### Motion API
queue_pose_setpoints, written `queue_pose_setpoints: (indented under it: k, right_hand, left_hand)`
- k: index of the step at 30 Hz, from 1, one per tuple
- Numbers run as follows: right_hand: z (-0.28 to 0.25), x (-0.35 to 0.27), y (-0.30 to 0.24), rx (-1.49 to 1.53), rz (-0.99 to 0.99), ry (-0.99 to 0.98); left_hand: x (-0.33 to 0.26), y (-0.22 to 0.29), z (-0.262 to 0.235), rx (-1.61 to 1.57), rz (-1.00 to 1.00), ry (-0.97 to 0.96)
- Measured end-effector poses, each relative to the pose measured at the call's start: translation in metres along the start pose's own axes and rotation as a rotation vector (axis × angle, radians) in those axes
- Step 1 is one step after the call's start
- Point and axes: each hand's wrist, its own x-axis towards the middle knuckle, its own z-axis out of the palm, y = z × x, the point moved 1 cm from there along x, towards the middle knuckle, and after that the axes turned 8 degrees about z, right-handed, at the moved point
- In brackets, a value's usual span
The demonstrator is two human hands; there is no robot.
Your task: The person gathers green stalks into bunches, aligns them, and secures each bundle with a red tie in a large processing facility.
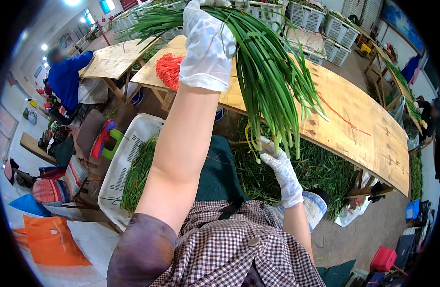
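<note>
My left hand (206,45), in a thin white patterned glove, is raised over the table and closed around a large bunch of garlic chives (265,62). The long green leaves fan out to the left and hang down on the right, pale ends lowest. Just below those pale ends, my right hand (279,167), gloved the same way, pinches a few thin yellowed chive leaves (249,136). Its fingertips are partly hidden by the leaves.
A long plywood table (368,129) carries a pile of red ties (169,71) and one loose tie. Cut greens (320,172) heap below it. A white crate (115,162) of chives stands left. A person in blue (69,76) sits at another table; stacked crates (306,16) stand behind.
</note>
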Motion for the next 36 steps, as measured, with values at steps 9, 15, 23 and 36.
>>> queue_pose_setpoints:
  k: [9, 15, 23, 36]
  right_hand:
    - [0.051, 0.002, -0.04, 0.533, 0.156, -0.07]
    - [0.029, -0.001, 0.004, -0.179, 0.358, 0.103]
    - [0.018, 0.013, 0.004, 0.389, 0.13, -0.247]
    - [0.007, 0.023, 0.038, 1.09, 0.265, -0.345]
  left_hand:
    - [0.021, -0.017, 0.003, 0.0, 0.085, 0.356]
    - [0.01, -0.018, 0.005, 0.022, 0.067, 0.373]
    - [-0.009, 0.01, -0.006, 0.153, -0.01, -0.127]
    - [-0.019, 0.024, -0.023, 0.33, -0.028, -0.501]
